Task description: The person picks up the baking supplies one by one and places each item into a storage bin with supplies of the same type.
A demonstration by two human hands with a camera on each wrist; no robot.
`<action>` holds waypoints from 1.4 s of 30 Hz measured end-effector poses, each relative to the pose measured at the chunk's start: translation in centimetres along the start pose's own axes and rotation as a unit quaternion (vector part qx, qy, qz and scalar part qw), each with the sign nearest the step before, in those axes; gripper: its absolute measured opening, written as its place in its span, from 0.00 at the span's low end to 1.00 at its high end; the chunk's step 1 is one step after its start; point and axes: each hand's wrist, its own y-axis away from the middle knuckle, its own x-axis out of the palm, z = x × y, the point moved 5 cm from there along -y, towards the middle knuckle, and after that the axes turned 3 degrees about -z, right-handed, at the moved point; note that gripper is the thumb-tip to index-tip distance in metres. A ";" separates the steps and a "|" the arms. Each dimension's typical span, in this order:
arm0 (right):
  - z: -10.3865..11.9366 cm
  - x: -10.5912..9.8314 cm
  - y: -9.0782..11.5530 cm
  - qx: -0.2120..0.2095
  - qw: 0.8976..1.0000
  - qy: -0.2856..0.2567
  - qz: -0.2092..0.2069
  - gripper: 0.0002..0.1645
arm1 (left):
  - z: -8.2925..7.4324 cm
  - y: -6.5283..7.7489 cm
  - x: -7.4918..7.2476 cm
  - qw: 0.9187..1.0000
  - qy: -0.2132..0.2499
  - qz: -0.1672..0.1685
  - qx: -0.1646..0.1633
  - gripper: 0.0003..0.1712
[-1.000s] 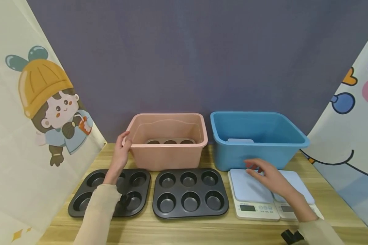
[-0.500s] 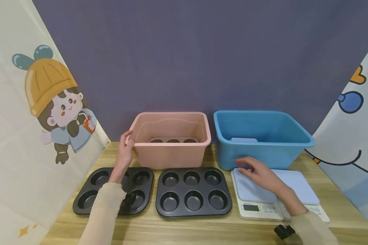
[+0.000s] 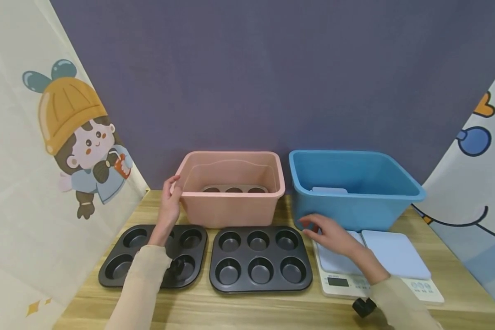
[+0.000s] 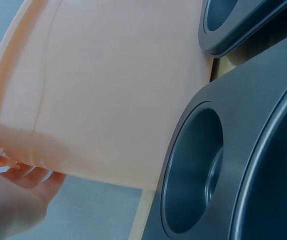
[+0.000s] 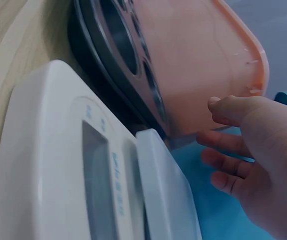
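At the front left corner of a pink plastic bin (image 3: 231, 210), my left hand (image 3: 170, 206) grips the rim. In the left wrist view its fingers (image 4: 31, 177) curl against the bin's side, partly hidden. My right hand (image 3: 327, 233) hovers over the left one of two white kitchen scales (image 3: 338, 261), in front of the blue plastic bin (image 3: 354, 211). Its thumb and fingers are loosely bent and hold nothing, as the right wrist view shows. A dark muffin tin (image 3: 261, 254) lies before the pink bin, and another muffin tin (image 3: 115, 251) sits under my left forearm.
Inside the pink bin lies another muffin tin (image 3: 219, 187). A pale flat thing (image 3: 329, 190) shows inside the blue bin. The second scale (image 3: 400, 256) lies at the right on the wooden table (image 3: 231, 309). A dark curtain (image 3: 247, 82) hangs behind the bins.
My right hand has moved left across the first scale, toward the gap between the bins. The left hand stays at the pink bin's corner. The view has shifted slightly.
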 end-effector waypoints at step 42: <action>0.7 4.5 -2.0 0.059 0.997 0.043 0.013 0.19 | 0.2 0.0 0.0 1.000 0.009 -0.022 0.019 0.24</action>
